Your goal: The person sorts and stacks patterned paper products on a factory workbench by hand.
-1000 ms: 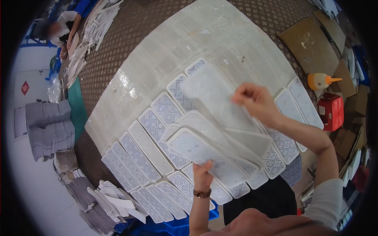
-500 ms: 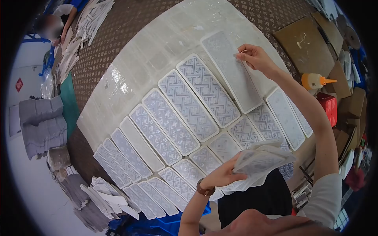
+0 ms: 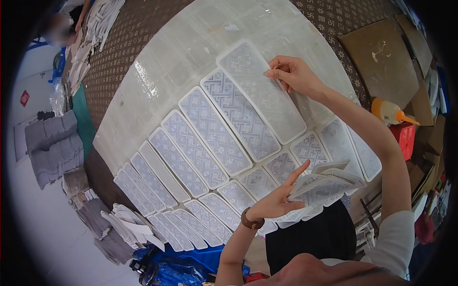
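One panel (image 3: 261, 90) is at the end of the far row (image 3: 214, 129) over our worktop (image 3: 183, 64), its long edge pinched by our right hand (image 3: 292, 75); our left hand (image 3: 275, 202) clasps a fanned stack (image 3: 327, 187) (we align corners before releasing).

Plenty of room on the far side here, where bare tabletop (image 3: 181, 52) stretches beyond the laid-out panels (image 3: 214, 131), wide enough for a hand to sweep across from the left edge right up to the panel (image 3: 257, 93) pinched in the right hand (image 3: 292, 76). Between that hand and the left hand (image 3: 276, 204) there's an open lane over flat panels, but the fanned stack (image 3: 327, 187) rises over the near rows and blocks the way there. And on the right, the right forearm (image 3: 358, 124) bars the crossing, with the yellow bottle (image 3: 385, 110), red box (image 3: 403, 140) and cardboard (image 3: 381, 62) crowding just past it!
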`<state>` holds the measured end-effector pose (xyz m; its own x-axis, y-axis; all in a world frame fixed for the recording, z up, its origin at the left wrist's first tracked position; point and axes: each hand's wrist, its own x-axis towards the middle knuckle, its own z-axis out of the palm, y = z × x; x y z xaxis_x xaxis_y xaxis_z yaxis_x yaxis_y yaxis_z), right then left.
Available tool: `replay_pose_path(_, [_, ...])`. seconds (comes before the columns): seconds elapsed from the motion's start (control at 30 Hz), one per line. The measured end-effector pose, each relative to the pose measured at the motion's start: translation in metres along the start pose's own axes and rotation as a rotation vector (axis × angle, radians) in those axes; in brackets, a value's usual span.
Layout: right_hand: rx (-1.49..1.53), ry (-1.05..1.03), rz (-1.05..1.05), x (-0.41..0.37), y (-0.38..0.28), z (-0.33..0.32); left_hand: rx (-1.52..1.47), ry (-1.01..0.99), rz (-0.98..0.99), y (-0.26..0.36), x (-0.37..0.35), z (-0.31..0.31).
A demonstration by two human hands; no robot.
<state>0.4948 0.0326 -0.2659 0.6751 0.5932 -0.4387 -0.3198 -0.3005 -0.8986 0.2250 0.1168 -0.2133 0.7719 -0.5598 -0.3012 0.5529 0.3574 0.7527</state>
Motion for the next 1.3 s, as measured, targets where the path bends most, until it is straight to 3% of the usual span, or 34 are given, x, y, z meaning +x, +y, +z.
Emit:
replay_pose_path(0.1, [-0.004, -0.026, 0.016, 0.004, -0.002, 0.001, 0.150, -0.023, -0.001, 0.000, 0.008, -0.005])
replay_pose_path(0.4, [-0.005, -0.011, -0.010, 0.007, 0.003, 0.001, 0.147, 0.092, -0.005, 0.009, 0.017, -0.018])
replay_pose_path(0.97, [-0.131, 0.087, 0.049, 0.007, 0.009, -0.001, -0.056, 0.148, -0.107, -0.002, 0.028, -0.041])
replay_pose_path(1.07, [-0.377, 0.203, -0.256, 0.008, 0.011, 0.002, -0.153, 0.118, -0.202, -0.005, 0.027, -0.043])
replay_pose_path(1.23, [-0.714, 0.222, -0.406, 0.003, 0.001, 0.007, -0.119, 0.110, -0.214, -0.010, 0.027, -0.046])
replay_pose_path(1.3, [-1.084, 0.139, -0.419, 0.008, 0.008, 0.009, -0.148, 0.120, -0.224, -0.010, 0.027, -0.045])
